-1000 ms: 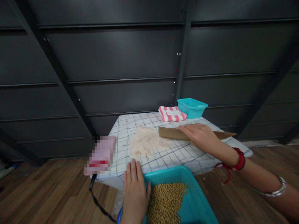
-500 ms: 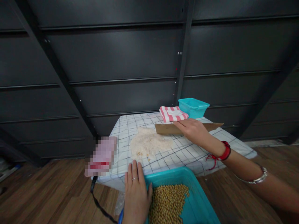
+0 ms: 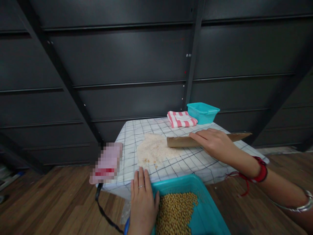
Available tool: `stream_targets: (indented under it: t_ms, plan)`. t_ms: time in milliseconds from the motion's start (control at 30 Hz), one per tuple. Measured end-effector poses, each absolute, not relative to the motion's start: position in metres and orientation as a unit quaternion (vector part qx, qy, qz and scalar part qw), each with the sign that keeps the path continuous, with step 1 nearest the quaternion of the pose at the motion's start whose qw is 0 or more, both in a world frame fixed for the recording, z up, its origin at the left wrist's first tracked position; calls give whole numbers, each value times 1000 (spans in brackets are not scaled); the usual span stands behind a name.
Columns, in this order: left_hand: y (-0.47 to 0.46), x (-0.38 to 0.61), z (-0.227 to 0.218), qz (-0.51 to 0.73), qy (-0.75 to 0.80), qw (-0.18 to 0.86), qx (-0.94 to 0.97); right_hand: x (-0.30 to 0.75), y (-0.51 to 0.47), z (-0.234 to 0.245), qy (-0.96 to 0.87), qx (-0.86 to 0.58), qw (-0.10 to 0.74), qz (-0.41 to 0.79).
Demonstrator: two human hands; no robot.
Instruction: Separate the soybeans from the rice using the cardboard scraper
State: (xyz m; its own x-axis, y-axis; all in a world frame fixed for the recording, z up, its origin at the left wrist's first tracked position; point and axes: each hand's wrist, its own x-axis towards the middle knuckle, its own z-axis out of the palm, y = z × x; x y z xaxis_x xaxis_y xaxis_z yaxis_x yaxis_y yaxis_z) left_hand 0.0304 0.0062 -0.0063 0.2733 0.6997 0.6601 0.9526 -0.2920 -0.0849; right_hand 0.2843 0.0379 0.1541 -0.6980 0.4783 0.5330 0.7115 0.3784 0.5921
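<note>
A strip of brown cardboard [image 3: 179,141] stands on its long edge on the checked cloth, and my right hand [image 3: 214,141] is closed over its top. Beside the strip's left end spreads a thin patch of pale, coarse powder [image 3: 153,147]. A few yellowish beans [image 3: 146,160] lie at the powder's near edge. My left hand [image 3: 142,199] rests with fingers stretched out at the left rim of a turquoise tub [image 3: 210,209], thumb along its inner side. Dried soybeans [image 3: 177,209] fill the left part of that tub; its lower part is out of frame.
On the table [image 3: 132,130] at the back are a folded pink-and-white striped towel [image 3: 181,119] and a smaller turquoise tub [image 3: 202,112]. A blurred-out pink item [image 3: 109,160] is at the left edge, with a black strap [image 3: 105,213] below. A dark panelled wall [image 3: 132,58] stands behind.
My right hand and the cardboard have moved to the right and slightly nearer to me, away from the towel. My left hand and the soybean tub look unchanged.
</note>
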Motion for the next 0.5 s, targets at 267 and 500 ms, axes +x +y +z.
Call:
stream_targets:
  t_ms: [267,500]
  plan:
    - [6,29,-10,-261,-555,235,-754,287,17,166,-834,-346,177,-391]
    - [5,28,-8,-257,-550,245,-755,287,13,162,-834,-335,167,-406]
